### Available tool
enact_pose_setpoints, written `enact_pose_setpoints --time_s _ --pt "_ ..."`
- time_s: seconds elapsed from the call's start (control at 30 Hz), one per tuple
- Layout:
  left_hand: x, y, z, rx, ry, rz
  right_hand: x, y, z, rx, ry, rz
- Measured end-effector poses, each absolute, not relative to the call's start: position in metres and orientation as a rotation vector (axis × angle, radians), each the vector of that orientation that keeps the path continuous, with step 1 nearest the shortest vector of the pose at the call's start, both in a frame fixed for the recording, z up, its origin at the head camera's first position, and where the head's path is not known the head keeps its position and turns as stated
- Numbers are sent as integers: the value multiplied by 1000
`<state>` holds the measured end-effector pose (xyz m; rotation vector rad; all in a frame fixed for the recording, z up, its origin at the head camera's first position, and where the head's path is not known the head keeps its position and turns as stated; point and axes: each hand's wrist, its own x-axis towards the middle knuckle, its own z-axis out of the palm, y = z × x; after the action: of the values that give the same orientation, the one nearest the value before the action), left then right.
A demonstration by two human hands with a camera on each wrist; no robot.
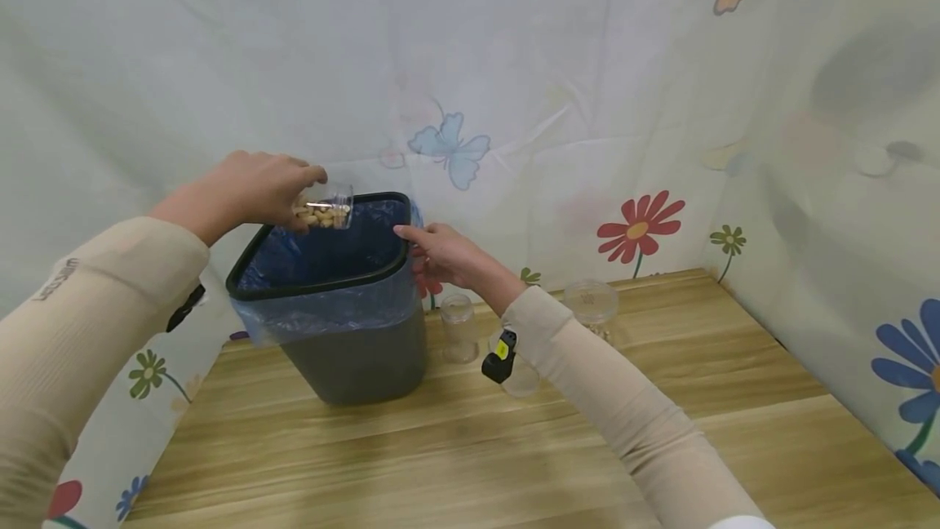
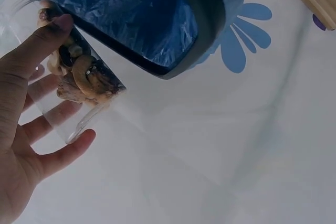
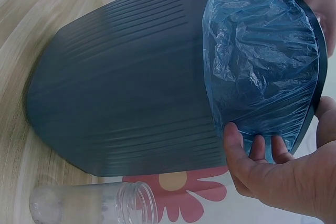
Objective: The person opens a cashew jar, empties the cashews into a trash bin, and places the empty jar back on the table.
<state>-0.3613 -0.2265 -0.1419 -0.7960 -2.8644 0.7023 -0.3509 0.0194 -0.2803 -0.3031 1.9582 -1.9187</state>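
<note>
My left hand (image 1: pixel 259 188) grips a clear plastic jar (image 1: pixel 339 191) by its side, tipped nearly level above the left part of the trash can's opening. Cashew nuts (image 2: pixel 86 77) lie inside the jar, with some darker bits among them. The grey trash can (image 1: pixel 367 362) stands upright and has a dark rim band (image 1: pixel 323 290) over a blue plastic bag (image 1: pixel 345 315). At the can's right side, my right hand (image 1: pixel 450 255) holds the rim, its thumb on top and its fingers against the outside of the bag (image 3: pixel 262 72).
Behind the right forearm are an uncapped clear jar (image 1: pixel 458 329), a round clear lid (image 1: pixel 523 382) and another clear container (image 1: pixel 591 300) with small pieces near its base. A flower-printed cloth (image 1: pixel 529 170) hangs behind the wooden table (image 1: pixel 455 464).
</note>
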Motion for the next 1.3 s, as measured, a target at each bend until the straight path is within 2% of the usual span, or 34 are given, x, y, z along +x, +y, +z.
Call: enact_pose_setpoints --time_s 0.5,0.93,1.3 --pt "-360 -210 -136 -820 -2845 788 -352 17 -280 -300 1934 -1916" --pt "-359 -216 -139 -830 -2827 833 -353 18 -281 -318 1948 -1910" --pt "-361 -190 -153 -908 -2783 875 -357 22 -284 -318 1948 -1920"
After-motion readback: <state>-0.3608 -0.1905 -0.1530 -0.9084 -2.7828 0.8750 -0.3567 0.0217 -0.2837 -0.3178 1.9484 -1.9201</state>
